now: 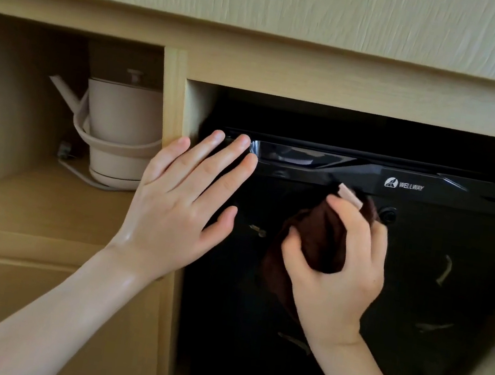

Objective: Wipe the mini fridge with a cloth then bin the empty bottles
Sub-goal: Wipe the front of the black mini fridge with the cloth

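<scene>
A black mini fridge with a glossy door and a white logo sits in a wooden cabinet niche. My right hand grips a bunched dark brown cloth against the upper part of the door. My left hand is flat with straight fingers, its fingertips at the fridge's top left corner beside the wooden post. No bottles are in view.
A beige electric kettle on its base stands in the open shelf compartment to the left. A wooden post separates that shelf from the fridge niche. A light wooden countertop edge runs above. A drawer front lies below the shelf.
</scene>
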`<move>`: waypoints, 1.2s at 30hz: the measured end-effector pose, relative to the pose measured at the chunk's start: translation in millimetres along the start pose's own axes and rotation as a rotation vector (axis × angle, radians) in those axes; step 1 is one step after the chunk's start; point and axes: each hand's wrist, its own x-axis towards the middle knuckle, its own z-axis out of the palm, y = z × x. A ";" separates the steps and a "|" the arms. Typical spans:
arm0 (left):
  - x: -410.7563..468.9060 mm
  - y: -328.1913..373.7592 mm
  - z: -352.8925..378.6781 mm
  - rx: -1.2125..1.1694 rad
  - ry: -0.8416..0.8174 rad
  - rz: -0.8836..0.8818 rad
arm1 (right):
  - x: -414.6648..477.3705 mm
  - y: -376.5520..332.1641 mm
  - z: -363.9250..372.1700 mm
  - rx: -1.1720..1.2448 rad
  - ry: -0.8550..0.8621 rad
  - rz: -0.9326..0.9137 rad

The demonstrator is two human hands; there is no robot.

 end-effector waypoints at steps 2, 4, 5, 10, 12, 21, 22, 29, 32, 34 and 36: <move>0.4 0.9 -1.4 -0.012 -0.014 0.001 | -0.7 -14.4 17.8 -0.010 -0.013 -0.024; 0.2 -0.7 -2.3 -0.002 -0.036 0.025 | -8.9 -27.7 32.1 -0.036 -0.084 -0.060; -0.3 -2.2 -3.0 0.008 -0.047 0.037 | -15.3 -31.2 35.3 -0.056 -0.125 -0.084; -1.3 -4.9 -5.3 0.009 -0.073 0.035 | -40.0 -6.7 10.0 -0.087 -0.259 -0.116; -1.5 -3.5 -4.2 -0.003 -0.070 0.026 | -33.3 3.0 -3.6 -0.078 -0.192 -0.018; 0.9 -3.3 -7.3 0.027 -0.073 0.049 | -12.8 -26.7 26.3 -0.045 -0.190 -0.102; 1.1 -3.5 -7.9 0.035 -0.075 0.052 | -22.6 -28.4 28.0 -0.067 -0.248 -0.138; 0.1 -2.2 -4.8 0.037 -0.070 0.031 | -16.9 4.2 -6.4 -0.046 -0.226 -0.019; 2.0 -2.7 -7.5 0.040 -0.086 0.024 | 9.8 12.4 -15.5 -0.065 -0.084 0.048; 4.8 -5.8 -15.0 0.045 -0.132 0.052 | 13.8 2.8 -7.8 -0.046 -0.098 0.037; 8.9 -11.7 -23.6 0.047 -0.203 0.101 | 6.6 -16.4 13.2 -0.034 -0.169 -0.017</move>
